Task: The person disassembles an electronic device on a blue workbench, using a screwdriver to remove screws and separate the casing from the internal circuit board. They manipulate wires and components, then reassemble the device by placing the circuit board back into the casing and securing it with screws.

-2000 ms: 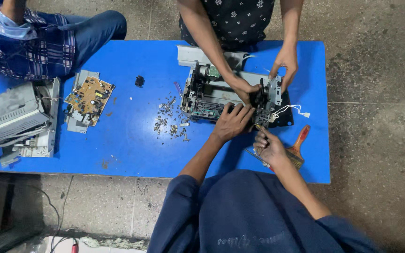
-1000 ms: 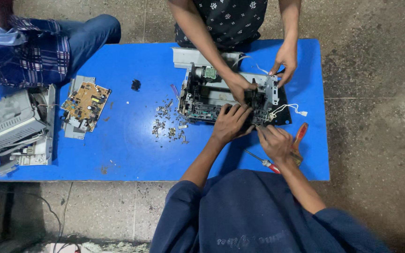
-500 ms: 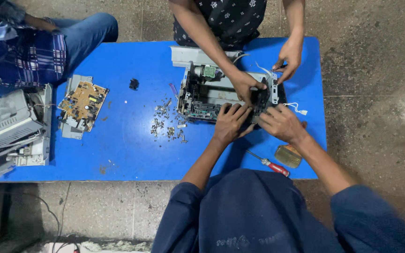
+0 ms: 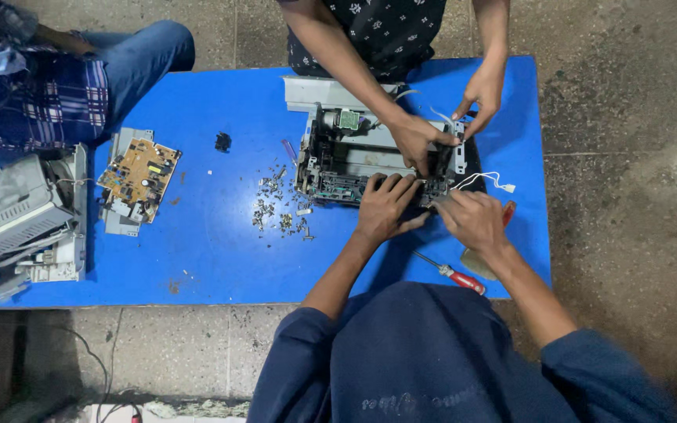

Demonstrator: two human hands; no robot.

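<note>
Blue table (image 4: 213,258) under stripped printer (image 4: 354,160)

No packages, labels, signs or screens visible on blue table (image 4: 197,258).

Low blue tabletop (image 4: 197,258), rectangular, set on a grey concrete floor (image 4: 628,157). Floor rough and mottled, with thin joint lines crossing it and a paler, shiny patch at the right side. Front edge of the tabletop thin and light-coloured, with dark shadow beneath at lower left. Thin dark cable (image 4: 99,368) lying on the floor near the bottom left corner. Surface of the tabletop a little scuffed and dusty in places. Light soft and even, from above, with only faint shadows. No wall or window in view.
</note>
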